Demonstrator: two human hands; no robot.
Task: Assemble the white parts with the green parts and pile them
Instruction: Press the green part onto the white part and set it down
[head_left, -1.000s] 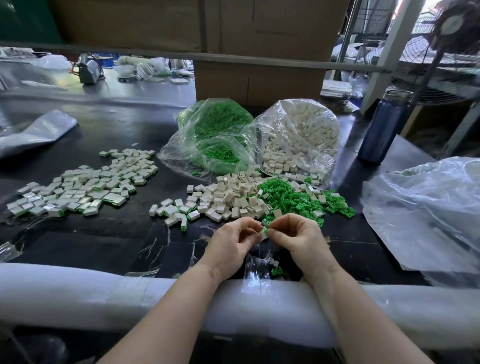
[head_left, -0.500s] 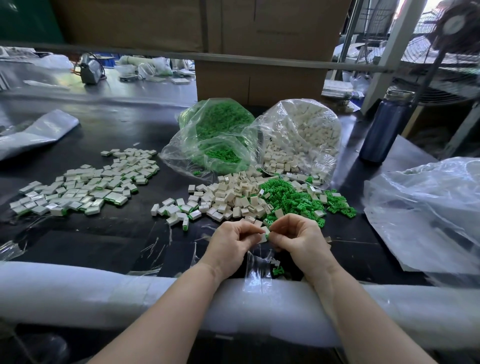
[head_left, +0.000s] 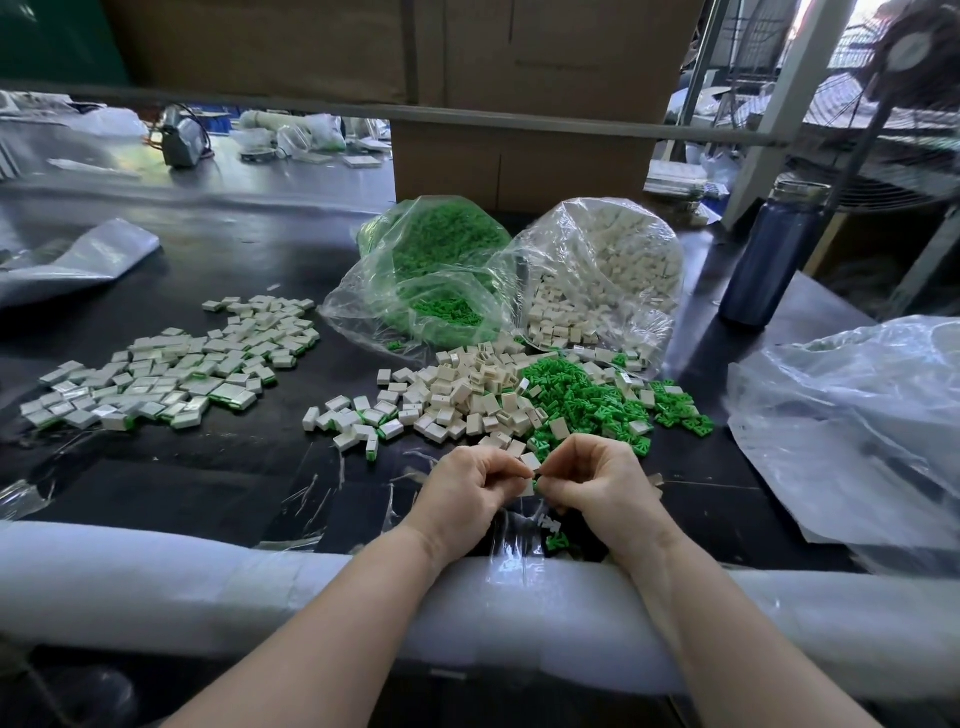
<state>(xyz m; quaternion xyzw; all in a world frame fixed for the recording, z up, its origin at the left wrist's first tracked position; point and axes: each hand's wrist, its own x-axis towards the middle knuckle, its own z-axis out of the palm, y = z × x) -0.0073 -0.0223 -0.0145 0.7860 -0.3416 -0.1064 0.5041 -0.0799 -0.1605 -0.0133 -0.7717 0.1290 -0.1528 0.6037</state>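
Observation:
My left hand (head_left: 470, 491) and my right hand (head_left: 597, 483) meet fingertip to fingertip low over the black table, both pinching one small white part (head_left: 529, 487) between them. Any green part in the pinch is hidden by my fingers. Just beyond lies a heap of loose white parts (head_left: 457, 395), and beside it on the right a heap of loose green parts (head_left: 587, 400). A wide pile of assembled white-and-green pieces (head_left: 161, 369) covers the table at the left. A few assembled pieces (head_left: 358, 421) lie at the white heap's left end.
Two open plastic bags stand behind the heaps, one of green parts (head_left: 436, 275), one of white parts (head_left: 608, 270). A dark blue bottle (head_left: 769, 254) stands at the right, with a crumpled clear bag (head_left: 852, 431) below it. White foam padding (head_left: 208, 587) lines the table's near edge.
Both hands stayed together at the same spot, with only small finger shifts around the white part.

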